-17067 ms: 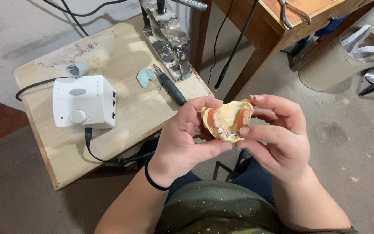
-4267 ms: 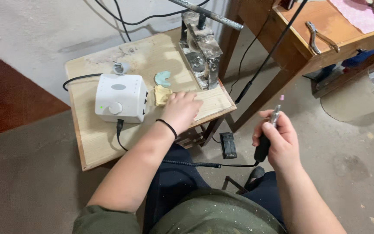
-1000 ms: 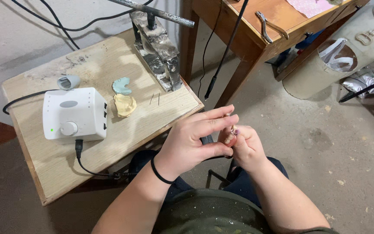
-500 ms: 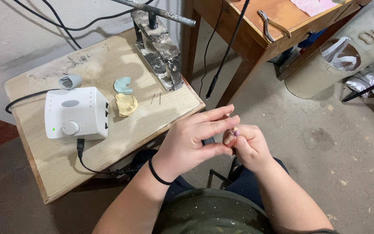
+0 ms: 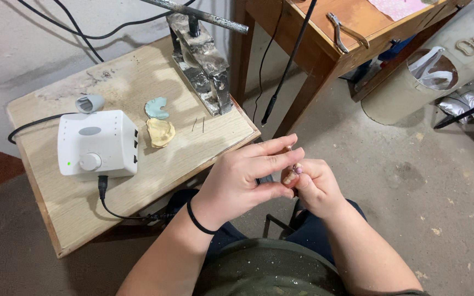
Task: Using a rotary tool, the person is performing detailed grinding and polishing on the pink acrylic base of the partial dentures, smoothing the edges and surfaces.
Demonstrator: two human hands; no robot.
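Note:
My right hand point(image 5: 316, 189) is closed in a fist around a slim dark rotary handpiece, most of it hidden in the fist. Only its small pinkish tip point(image 5: 296, 170) shows above the thumb. My left hand point(image 5: 242, 181), with a black band on the wrist, meets it over my lap. Its thumb and fingers pinch that tip, the upper fingers stretched straight. A yellow dental cast point(image 5: 160, 132) lies on the wooden table point(image 5: 72, 211) to the left, out of both hands.
On the table stand a white control box point(image 5: 97, 143) with a cable, a grey holder point(image 5: 89, 102), a blue-green piece point(image 5: 156, 108), two thin pins point(image 5: 198, 125) and a metal press point(image 5: 201, 60). A wooden desk point(image 5: 357, 33) and a lined bin point(image 5: 412, 82) stand at right.
Earlier both hands held the yellow cast; my left hand then laid it on the table. Over the last second the hands stay joined at the handpiece tip, barely moving.

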